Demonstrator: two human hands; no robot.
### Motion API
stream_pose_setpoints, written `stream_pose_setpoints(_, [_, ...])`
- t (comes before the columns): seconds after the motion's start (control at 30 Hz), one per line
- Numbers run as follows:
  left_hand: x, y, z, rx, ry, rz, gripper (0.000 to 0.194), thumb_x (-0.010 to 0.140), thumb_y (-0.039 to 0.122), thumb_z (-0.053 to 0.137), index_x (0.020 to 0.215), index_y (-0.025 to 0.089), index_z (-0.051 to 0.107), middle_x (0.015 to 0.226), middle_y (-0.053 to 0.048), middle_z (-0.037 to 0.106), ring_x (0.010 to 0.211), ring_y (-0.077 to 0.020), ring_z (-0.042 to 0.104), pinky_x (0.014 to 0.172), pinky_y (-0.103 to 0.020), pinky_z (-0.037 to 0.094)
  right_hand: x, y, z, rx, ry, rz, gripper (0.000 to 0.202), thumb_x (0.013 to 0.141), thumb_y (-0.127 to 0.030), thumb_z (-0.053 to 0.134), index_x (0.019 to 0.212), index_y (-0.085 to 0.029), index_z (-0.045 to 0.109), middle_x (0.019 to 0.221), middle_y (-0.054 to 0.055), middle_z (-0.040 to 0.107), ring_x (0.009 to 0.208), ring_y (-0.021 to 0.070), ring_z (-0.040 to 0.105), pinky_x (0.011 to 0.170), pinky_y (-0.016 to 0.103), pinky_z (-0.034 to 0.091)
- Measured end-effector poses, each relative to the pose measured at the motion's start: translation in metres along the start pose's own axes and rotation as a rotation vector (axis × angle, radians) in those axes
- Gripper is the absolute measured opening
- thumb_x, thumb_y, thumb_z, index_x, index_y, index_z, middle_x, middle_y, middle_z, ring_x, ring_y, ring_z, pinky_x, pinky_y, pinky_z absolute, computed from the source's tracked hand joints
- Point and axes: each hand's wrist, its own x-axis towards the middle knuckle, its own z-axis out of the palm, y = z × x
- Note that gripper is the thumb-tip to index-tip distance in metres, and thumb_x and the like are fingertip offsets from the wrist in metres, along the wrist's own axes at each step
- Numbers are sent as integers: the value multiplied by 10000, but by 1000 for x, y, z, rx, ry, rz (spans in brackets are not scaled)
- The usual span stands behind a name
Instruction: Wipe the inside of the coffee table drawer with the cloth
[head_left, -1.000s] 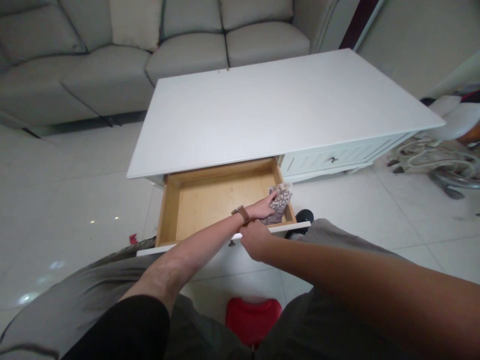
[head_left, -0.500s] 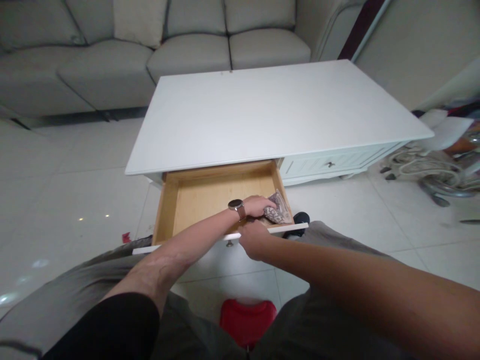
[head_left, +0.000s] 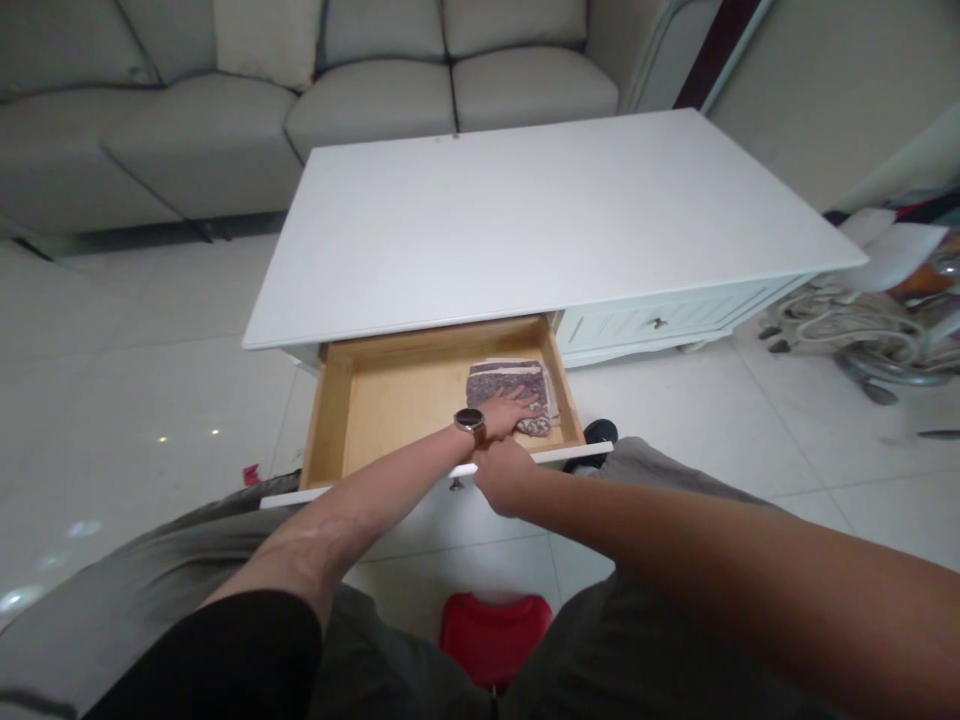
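Observation:
A wooden drawer (head_left: 405,400) with a white front stands pulled out of a white coffee table (head_left: 525,220). Inside it, at the right, a folded patterned cloth (head_left: 495,378) in purple-brown and cream lies flat. My left hand (head_left: 510,410), with a watch on the wrist, rests on the cloth with its fingers spread. At the drawer's front edge, right of the small knob (head_left: 456,484), my right hand (head_left: 502,475) is closed on the rim. Its fingertips are partly hidden.
Behind the table is a grey sofa (head_left: 375,100) with a cushion. A red stool seat (head_left: 495,635) shows between my legs. Cables and a wheeled metal base (head_left: 892,355) are on the floor at the right.
My left hand has let go of the bunched cloth and opened flat over it. The cloth now lies spread wider and flatter. My right hand keeps its place on the drawer edge.

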Motion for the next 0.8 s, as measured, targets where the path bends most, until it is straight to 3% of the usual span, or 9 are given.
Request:
stream_pose_setpoints(0.07, [-6,-14,-8,48,-43,-15,779,672,-120,565,1240,390,723,1588,13,470,1557,-342,236,1219,-699,60,-1,1,-1,22,4,-2,305,920,-186,613,1196,-137,733,1292,215,659,1142,329,654,919,461,536])
stream_pose_setpoints(0.2, [-34,-59,-47,270,-95,-155,852,764,-47,490,1445,462,543,1681,45,280,1580,-352,130,1190,-739,135,-4,3,-1,78,1,-13,292,934,-188,583,1188,-165,727,1227,177,674,1102,308,667,892,452,539])
stream_pose_setpoints(0.37, [-76,-116,-80,398,-47,-328,878,790,43,498,1572,419,366,1711,26,180,1573,-359,157,1204,-634,271,-5,4,0,57,6,-29,292,949,-190,553,1192,-174,716,1244,156,653,1115,294,654,901,434,533])
stream_pose_setpoints(0.47, [-102,-140,-86,440,9,-386,897,802,83,516,1621,361,277,1711,-9,204,1569,-339,192,1229,-561,282,-4,5,-1,50,-26,-39,307,936,-206,581,1216,-172,704,1268,147,641,1129,304,646,906,439,538])
stream_pose_setpoints(0.6, [-136,-162,-83,484,102,-602,937,809,113,546,1652,312,187,1715,-67,205,1555,-384,212,1228,-573,286,-3,5,-1,59,-16,-50,325,911,-204,616,1223,-180,703,1261,148,644,1122,312,651,893,451,546])
stream_pose_setpoints(0.7, [-148,-164,-77,452,205,-732,893,848,154,557,1656,238,185,1711,-145,202,1542,-412,237,1228,-550,288,-3,5,1,63,1,-51,323,918,-206,605,1224,-186,705,1255,147,649,1114,313,657,886,457,550])
stream_pose_setpoints(0.8, [-136,-152,-70,363,405,-814,782,912,230,520,1638,170,236,1661,-204,311,1475,-403,394,1187,-516,364,-2,5,2,65,-2,-48,324,917,-204,606,1225,-199,709,1263,148,650,1120,318,659,888,463,553])
